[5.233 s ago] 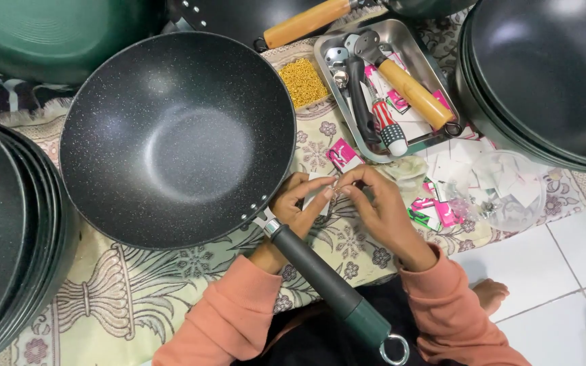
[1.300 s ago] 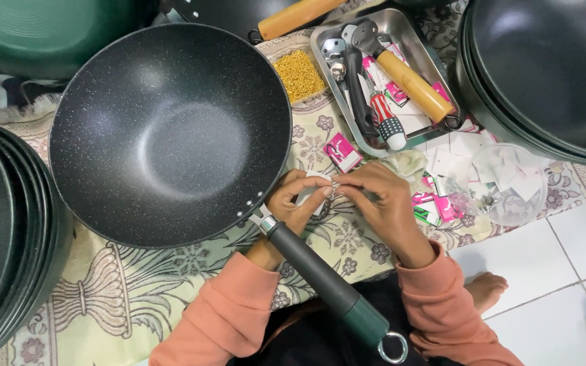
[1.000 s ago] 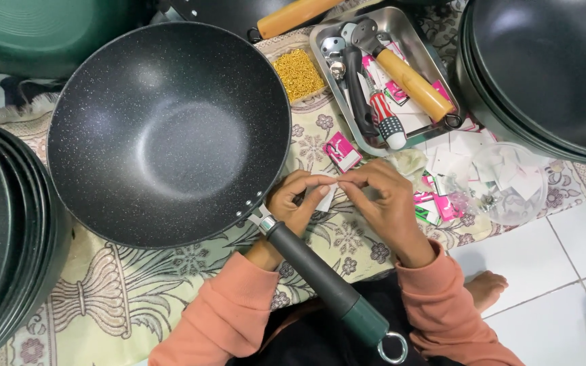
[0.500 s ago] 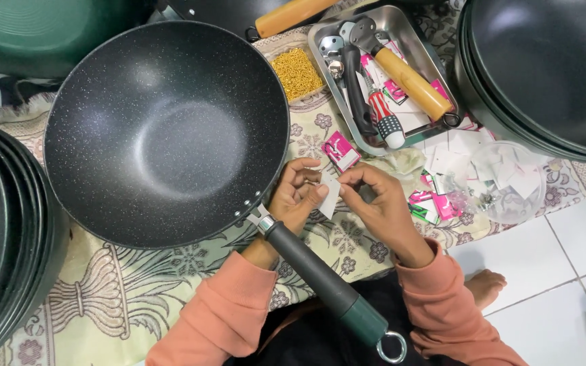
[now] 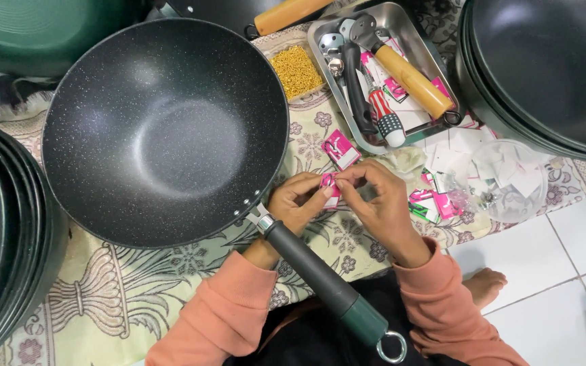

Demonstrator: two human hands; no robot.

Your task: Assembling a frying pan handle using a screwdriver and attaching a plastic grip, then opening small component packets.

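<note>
Where fingertips meet, both hands (image 5: 340, 193) curled.

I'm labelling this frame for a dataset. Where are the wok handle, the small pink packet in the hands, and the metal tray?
wok handle (image 5: 320, 278): head view, middle of the dark grip.
small pink packet (image 5: 329, 181): head view, its pink face between both hands' fingertips.
metal tray (image 5: 321, 53): head view, left rim.

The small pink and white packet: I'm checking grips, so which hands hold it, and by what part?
Both hands hold the small pink and white packet: left hand fingertips pinch its left edge, right hand fingertips its top right.
</note>
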